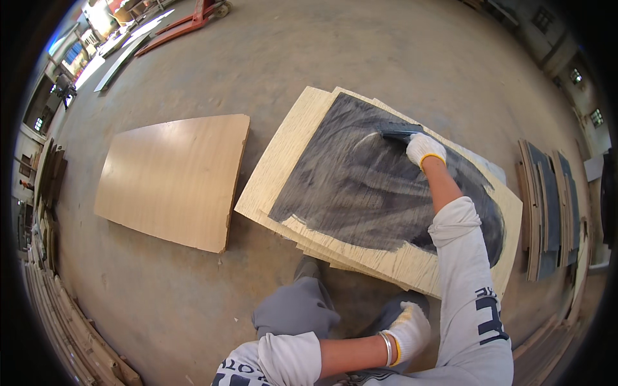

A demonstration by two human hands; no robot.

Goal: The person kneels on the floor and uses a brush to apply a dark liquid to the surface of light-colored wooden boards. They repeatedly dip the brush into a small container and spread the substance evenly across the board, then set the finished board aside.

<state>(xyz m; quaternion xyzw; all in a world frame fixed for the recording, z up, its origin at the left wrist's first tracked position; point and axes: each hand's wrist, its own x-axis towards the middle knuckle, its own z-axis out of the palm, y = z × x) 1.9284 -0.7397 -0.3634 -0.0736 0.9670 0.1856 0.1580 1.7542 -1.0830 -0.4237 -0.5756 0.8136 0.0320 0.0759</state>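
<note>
My right hand (425, 148), in a white knitted glove with a yellow cuff, grips a dark flat-bladed spreader (398, 132). Its blade rests on a black smeared coating (347, 174) that covers most of the top sheet. That sheet (293, 141) is pale with a wood grain and lies on a slightly fanned stack of similar sheets. The coating has streaks, swirls and a ragged edge; pale wood shows around it. My left hand (412, 331), gloved too, with a bangle at the wrist, rests by my right knee, its fingers curled in and holding nothing I can see.
A smooth light-brown board (174, 180) with a chipped edge lies left of the stack. Boards lean upright at the right (544, 199); long planks (71, 328) lie at lower left. A red pallet jack (187, 26) stands far off on the concrete floor (283, 51).
</note>
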